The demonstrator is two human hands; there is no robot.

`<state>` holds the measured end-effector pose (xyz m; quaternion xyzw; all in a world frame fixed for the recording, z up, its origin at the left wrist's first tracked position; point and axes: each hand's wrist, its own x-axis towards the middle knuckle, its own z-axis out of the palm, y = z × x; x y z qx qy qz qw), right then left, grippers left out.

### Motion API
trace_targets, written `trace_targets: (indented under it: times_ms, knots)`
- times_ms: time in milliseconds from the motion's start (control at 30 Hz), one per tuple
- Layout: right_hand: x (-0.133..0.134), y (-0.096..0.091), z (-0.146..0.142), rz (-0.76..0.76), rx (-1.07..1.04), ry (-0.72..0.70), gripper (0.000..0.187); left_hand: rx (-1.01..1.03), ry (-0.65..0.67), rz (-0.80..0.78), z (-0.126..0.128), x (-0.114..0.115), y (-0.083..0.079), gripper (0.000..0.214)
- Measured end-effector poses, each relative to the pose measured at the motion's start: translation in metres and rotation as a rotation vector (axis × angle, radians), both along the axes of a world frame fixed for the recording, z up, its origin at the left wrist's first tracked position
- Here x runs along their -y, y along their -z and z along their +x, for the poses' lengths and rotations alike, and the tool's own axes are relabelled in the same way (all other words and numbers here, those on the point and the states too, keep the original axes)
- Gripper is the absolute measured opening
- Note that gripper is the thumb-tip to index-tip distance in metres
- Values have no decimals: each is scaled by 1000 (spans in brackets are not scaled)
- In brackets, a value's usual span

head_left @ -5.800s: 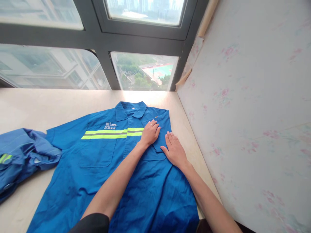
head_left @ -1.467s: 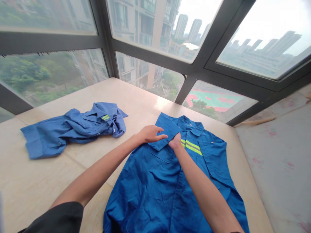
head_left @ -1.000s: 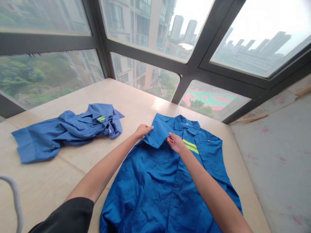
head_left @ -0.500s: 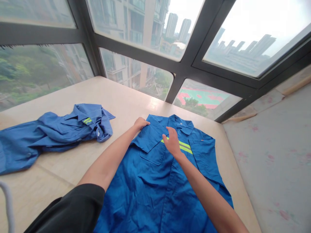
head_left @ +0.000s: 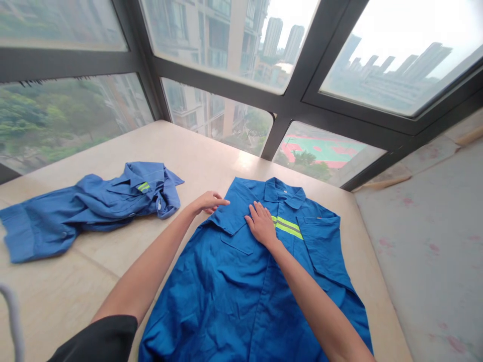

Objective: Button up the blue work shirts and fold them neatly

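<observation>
- A blue work shirt [head_left: 241, 281] lies front up at the center of a pale ledge [head_left: 94, 286], its lower part running out of view at 6 o'clock; bearings are from its middle.
- In the collar [head_left: 294, 198], at 1 o'clock, sits a small white neck label [head_left: 286, 191], its print too small to read.
- A yellow-green and gray band [head_left: 289, 228] crosses the chest; a tiny orange mark [head_left: 319, 217] shows at 2.
- One sleeve [head_left: 232, 208] folds inward between 11 and 12, the other [head_left: 324, 251] at 2.
- The right hand [head_left: 262, 224], toward 12, rests palm down on the chest, fingers slightly spread, covering part of the band.
- The left hand [head_left: 209, 202], at 11, hangs by the fold, forefinger extended, other fingers loosely curled; contact with the cloth cannot be told.
- A second blue garment [head_left: 109, 201] lies crumpled at 10, well apart, with a yellow-green patch [head_left: 143, 186].
- A pale curved cord-like object [head_left: 15, 327] enters between 8 and 9.
- Floral wallpaper [head_left: 422, 266] bounds the ledge at 3, a narrow strip of surface between.
- Gray window framing [head_left: 283, 103] closes the far edge at 12.
</observation>
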<state>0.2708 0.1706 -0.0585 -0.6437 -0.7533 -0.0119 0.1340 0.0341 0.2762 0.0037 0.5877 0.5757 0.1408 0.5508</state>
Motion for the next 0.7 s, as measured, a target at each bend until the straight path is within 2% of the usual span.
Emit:
trace_targets:
  times_ms: [167,233,333,433,533,600,700]
  knots:
    - [-1,2,-1,6,-51,-5,53,-143,-11,240,-21,54,0,76]
    - [-2,4,0,11,-76,-10,53,-249,9,358,-23,73,4,67]
    - [-2,6,1,15,-110,-15,52,-425,-19,515,-22,93,11,39]
    - [-2,6,3,9,-122,-46,51,-499,-163,579,-22,101,16,30]
    - [-1,5,4,8,-120,-91,50,-528,-293,540,-23,104,16,30]
    - [0,4,4,24,-128,-95,48,-593,-325,488,-24,105,14,30]
    - [1,3,2,65,-129,-68,45,-684,-296,497,-24,106,10,32]
